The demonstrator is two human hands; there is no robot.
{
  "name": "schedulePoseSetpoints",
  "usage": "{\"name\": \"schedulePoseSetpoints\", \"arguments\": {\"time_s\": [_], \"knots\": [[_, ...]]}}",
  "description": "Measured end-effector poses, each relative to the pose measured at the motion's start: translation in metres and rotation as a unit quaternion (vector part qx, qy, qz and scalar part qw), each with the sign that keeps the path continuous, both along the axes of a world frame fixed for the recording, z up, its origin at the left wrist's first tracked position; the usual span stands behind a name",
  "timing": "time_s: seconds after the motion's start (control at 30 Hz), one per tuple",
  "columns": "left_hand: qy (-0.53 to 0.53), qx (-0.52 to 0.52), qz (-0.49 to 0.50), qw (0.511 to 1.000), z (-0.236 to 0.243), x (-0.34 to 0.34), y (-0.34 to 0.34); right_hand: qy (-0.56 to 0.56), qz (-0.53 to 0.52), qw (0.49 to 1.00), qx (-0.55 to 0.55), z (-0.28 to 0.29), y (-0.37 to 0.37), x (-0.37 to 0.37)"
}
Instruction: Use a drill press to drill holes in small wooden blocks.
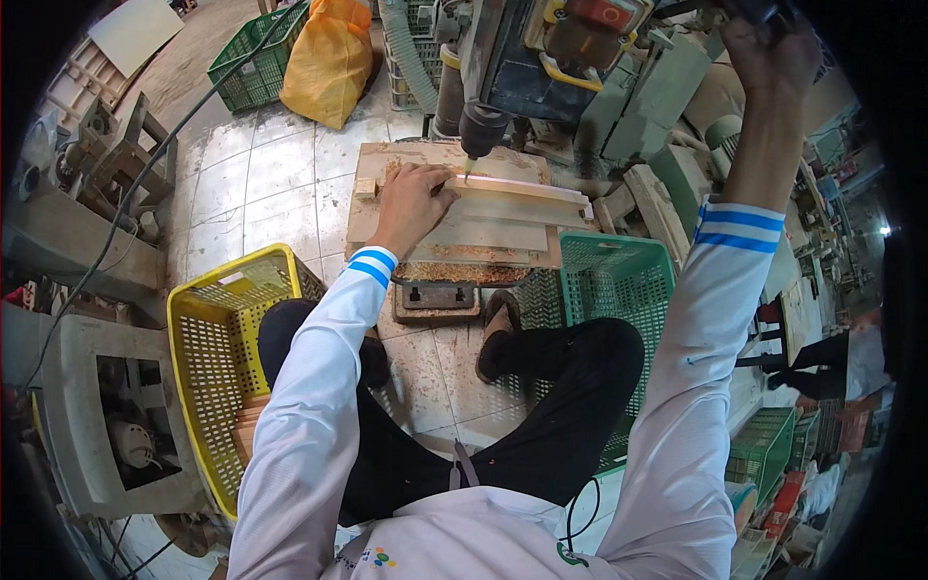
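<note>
A drill press stands in front of me, its dark chuck (pixel 482 128) pointing down with a bit at the light wooden strip (pixel 522 190). Whether the bit touches the wood I cannot tell. My left hand (pixel 414 203) grips the strip's left end, thumb on the near side, close to the bit. Under the strip lies a wooden board (pixel 464 235) strewn with shavings. High at the upper right, my right hand (pixel 770 56) is closed around a dark lever handle (pixel 759 12) of the press, partly cut off by the picture's rim.
A yellow crate (pixel 179 319) with wooden pieces inside stands by my left leg, and a green crate (pixel 619 244) by my right. Beyond are an orange-yellow sack (pixel 329 72) and another green crate (pixel 232 63). A dark cable (pixel 145 179) crosses the left side. Another person stands far right.
</note>
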State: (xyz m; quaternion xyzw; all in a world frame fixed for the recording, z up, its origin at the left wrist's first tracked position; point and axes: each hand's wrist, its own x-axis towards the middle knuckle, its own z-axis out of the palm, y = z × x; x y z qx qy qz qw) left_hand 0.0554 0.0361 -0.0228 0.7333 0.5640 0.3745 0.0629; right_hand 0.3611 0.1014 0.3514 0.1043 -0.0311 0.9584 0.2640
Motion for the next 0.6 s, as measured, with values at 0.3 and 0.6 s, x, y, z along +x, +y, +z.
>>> {"name": "schedulePoseSetpoints", "arguments": {"time_s": [0.3,0.6], "knots": [[-0.004,0.003,0.004,1.000,-0.002,0.000,0.001,-0.279,-0.691,0.586,0.319,-0.031,-0.020,-0.024],[-0.001,-0.004,0.006,1.000,-0.005,-0.001,0.002,-0.275,-0.554,0.627,0.473,-0.071,-0.061,0.036]]}}
